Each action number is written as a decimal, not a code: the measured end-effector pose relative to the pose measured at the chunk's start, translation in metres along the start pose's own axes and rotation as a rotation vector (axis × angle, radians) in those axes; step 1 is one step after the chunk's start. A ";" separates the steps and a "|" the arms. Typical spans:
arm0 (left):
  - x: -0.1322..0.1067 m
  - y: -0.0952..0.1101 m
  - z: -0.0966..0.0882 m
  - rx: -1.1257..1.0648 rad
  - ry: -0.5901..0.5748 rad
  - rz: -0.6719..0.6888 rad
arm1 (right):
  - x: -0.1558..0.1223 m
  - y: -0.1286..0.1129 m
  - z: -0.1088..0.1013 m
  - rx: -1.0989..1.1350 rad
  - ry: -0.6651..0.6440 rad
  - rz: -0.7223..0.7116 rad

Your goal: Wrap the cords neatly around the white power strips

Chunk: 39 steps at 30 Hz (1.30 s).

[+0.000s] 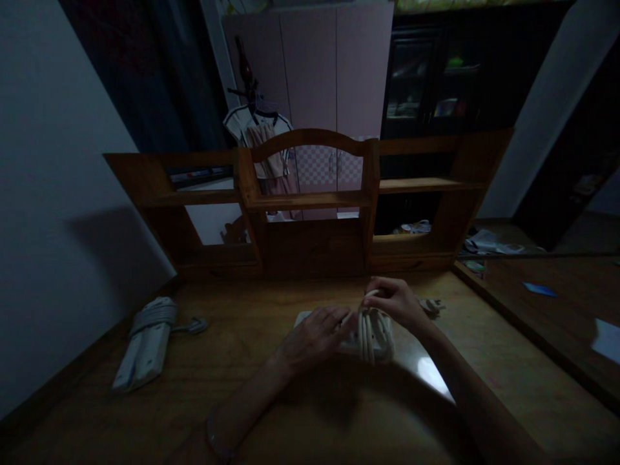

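Note:
A white power strip (375, 337) lies on the wooden desk (271, 400) in front of me, with its white cord wound around it in several turns. My left hand (314, 336) presses on the strip's left end and holds it down. My right hand (394, 300) grips the cord at the top of the wound loops. The cord's plug end (431, 305) lies on the desk just right of my right hand. The room is dim.
A second white power strip (145, 342) with its cord wrapped around it lies at the desk's left, its plug (196, 325) beside it. A wooden shelf unit (310, 206) stands at the desk's back edge. A wall runs along the left. Papers (489, 244) lie at the right.

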State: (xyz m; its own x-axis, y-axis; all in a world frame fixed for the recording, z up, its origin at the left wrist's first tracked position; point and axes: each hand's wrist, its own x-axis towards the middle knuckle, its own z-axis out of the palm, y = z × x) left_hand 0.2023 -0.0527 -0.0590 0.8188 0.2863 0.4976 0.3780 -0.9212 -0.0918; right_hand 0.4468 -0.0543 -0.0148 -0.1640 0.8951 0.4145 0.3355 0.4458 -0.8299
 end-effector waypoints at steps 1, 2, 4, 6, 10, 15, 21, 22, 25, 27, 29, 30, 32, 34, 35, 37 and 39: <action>-0.002 -0.001 -0.001 0.003 0.019 0.031 | 0.001 0.000 0.001 0.003 -0.027 0.006; -0.003 -0.002 -0.001 0.007 0.039 0.048 | 0.001 0.001 0.003 -0.001 -0.052 0.012; -0.007 -0.005 0.001 -0.002 0.093 0.025 | 0.003 0.003 0.007 -0.015 -0.067 0.030; -0.010 -0.009 0.005 -0.039 0.154 -0.047 | 0.004 0.007 0.012 -0.023 -0.042 0.050; -0.010 -0.013 0.010 -0.091 0.217 -0.132 | 0.004 0.010 0.025 -0.012 -0.002 0.016; -0.010 -0.010 0.010 -0.066 0.284 -0.125 | 0.000 0.014 0.036 -0.133 -0.054 -0.065; -0.010 -0.011 0.017 -0.131 0.342 -0.285 | 0.000 0.025 0.042 -0.272 -0.033 -0.074; -0.009 -0.012 0.017 -0.153 0.369 -0.320 | 0.000 0.025 0.044 -0.321 -0.027 -0.067; -0.003 -0.016 0.014 -0.242 0.453 -0.475 | -0.001 0.027 0.050 -0.496 -0.012 -0.005; 0.001 -0.019 0.011 -0.362 0.495 -0.617 | -0.002 0.031 0.056 -0.587 -0.006 0.044; 0.003 -0.022 0.008 -0.502 0.545 -0.731 | -0.003 0.038 0.060 -0.661 -0.019 0.052; 0.004 -0.025 0.008 -0.560 0.570 -0.770 | -0.004 0.042 0.062 -0.694 -0.031 0.045; 0.004 -0.030 0.009 -0.652 0.614 -0.846 | -0.005 0.048 0.064 -0.749 -0.053 0.025; 0.002 -0.035 0.011 -0.767 0.634 -0.928 | -0.006 0.050 0.064 -0.791 -0.034 0.022; 0.000 -0.038 0.011 -0.842 0.635 -0.965 | -0.006 0.050 0.063 -0.805 -0.003 0.017; -0.004 -0.041 0.013 -1.011 0.632 -1.014 | -0.006 0.046 0.060 -0.819 0.080 -0.024; -0.008 -0.044 0.015 -1.168 0.630 -1.040 | -0.007 0.040 0.055 -0.825 0.165 -0.087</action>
State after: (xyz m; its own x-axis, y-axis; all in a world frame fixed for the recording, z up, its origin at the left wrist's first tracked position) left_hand 0.1860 -0.0109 -0.0714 0.0489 0.9783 0.2013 -0.1281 -0.1937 0.9727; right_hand 0.4103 -0.0421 -0.0716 -0.1047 0.8169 0.5672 0.9083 0.3109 -0.2801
